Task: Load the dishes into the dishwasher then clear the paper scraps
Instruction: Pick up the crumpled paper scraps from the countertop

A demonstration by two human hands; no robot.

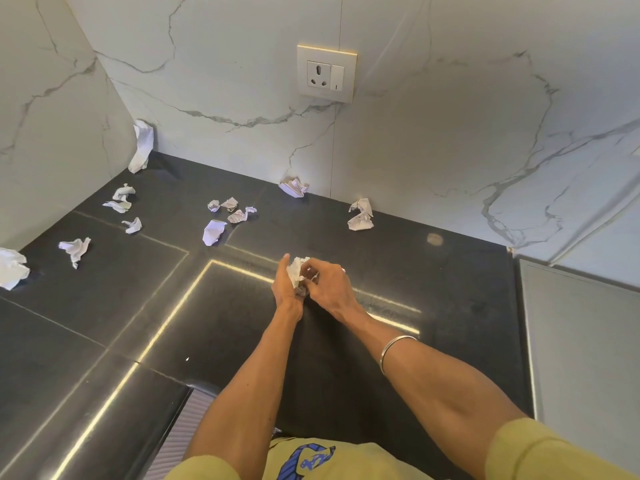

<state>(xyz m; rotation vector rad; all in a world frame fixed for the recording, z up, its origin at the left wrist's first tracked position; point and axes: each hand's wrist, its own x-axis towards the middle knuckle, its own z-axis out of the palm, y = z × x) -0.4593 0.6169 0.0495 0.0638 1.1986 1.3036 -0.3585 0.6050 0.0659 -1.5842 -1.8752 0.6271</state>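
Both curled around one wad of paper scraps (298, 275), left hand (284, 288) cupping, right hand (329, 280) pressing, likely compacting; more scraps (214, 231) strewn beyond and leftward on worktop (433, 289).

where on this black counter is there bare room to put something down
Bare counter lies right of both hands, left hand and right hand, which hold a paper wad, up to the grey panel. The near-left slab is also free. Crowded: scraps toward the back-left corner and along the wall.

crumpled paper scraps (214, 231) lie scattered on the black countertop (145, 306).
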